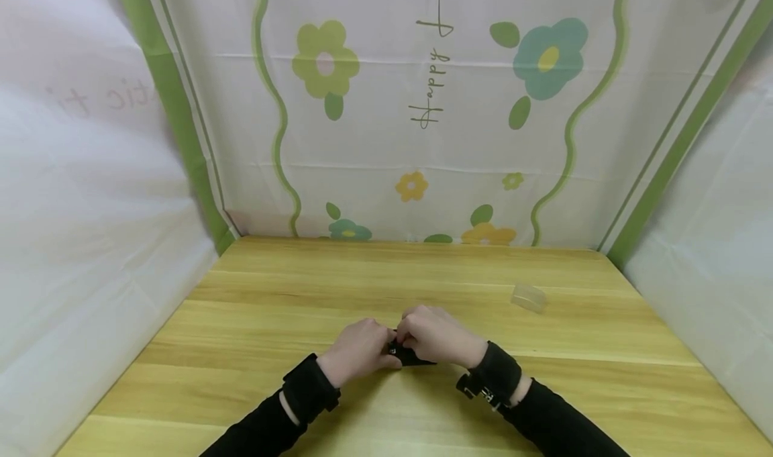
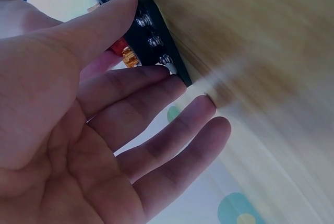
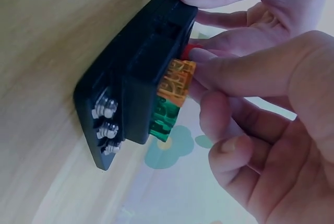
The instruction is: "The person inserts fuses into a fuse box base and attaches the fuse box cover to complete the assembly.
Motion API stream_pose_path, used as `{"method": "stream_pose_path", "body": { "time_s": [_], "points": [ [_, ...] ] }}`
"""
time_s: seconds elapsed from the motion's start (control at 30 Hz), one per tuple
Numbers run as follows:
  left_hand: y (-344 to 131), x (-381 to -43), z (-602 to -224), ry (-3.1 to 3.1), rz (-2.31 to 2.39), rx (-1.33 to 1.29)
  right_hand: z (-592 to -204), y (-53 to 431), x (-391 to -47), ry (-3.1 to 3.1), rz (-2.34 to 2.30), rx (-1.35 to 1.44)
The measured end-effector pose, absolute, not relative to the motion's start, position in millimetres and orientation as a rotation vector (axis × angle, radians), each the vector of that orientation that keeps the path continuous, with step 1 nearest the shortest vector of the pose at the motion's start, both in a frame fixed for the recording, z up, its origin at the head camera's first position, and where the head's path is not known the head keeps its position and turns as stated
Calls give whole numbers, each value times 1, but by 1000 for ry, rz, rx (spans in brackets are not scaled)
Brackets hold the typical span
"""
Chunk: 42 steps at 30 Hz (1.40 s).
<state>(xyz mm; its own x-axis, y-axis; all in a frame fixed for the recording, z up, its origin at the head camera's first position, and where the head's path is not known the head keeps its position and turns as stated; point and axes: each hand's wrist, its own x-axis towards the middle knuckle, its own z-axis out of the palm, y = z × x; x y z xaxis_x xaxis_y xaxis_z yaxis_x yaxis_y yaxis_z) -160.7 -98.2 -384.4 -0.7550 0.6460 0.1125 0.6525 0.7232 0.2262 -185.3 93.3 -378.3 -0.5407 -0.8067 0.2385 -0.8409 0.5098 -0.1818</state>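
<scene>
A black fuse block [image 3: 141, 72] with metal screw terminals [image 3: 106, 108] along its side is held tilted on edge at the wooden table. My left hand [image 1: 359, 351] grips one end of it between thumb and fingers, the two outer fingers stretched away from it. An orange blade fuse [image 3: 177, 80] and a green blade fuse [image 3: 165, 118] sit side by side in the block. Beside the orange one, my right hand [image 1: 442, 336] pinches a red blade fuse [image 3: 191, 50] between thumb and forefinger. Fingertips mostly cover the red fuse, so how deep it sits is hidden.
A clear plastic cover [image 1: 529, 297] lies on the wooden table [image 1: 290, 276], behind and to the right of my hands. A white flowered cloth [image 1: 374, 135] hangs at the table's back edge, with white cloth walls at both sides.
</scene>
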Motion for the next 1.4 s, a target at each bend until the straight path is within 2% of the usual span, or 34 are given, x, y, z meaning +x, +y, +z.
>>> {"method": "stream_pose_path", "body": {
  "time_s": [0.5, 0.87, 1.4],
  "points": [
    [-99, -162, -385, -2839, -415, -1124, -381, 87, -182, -2598, 291, 1385],
    [-101, -163, -389, -2888, -433, -1111, -382, 91, -185, -2592, 351, 1449],
    [-98, -161, -385, -2881, -397, -1103, -381, 91, -183, -2617, 392, 1405]
  ]
}}
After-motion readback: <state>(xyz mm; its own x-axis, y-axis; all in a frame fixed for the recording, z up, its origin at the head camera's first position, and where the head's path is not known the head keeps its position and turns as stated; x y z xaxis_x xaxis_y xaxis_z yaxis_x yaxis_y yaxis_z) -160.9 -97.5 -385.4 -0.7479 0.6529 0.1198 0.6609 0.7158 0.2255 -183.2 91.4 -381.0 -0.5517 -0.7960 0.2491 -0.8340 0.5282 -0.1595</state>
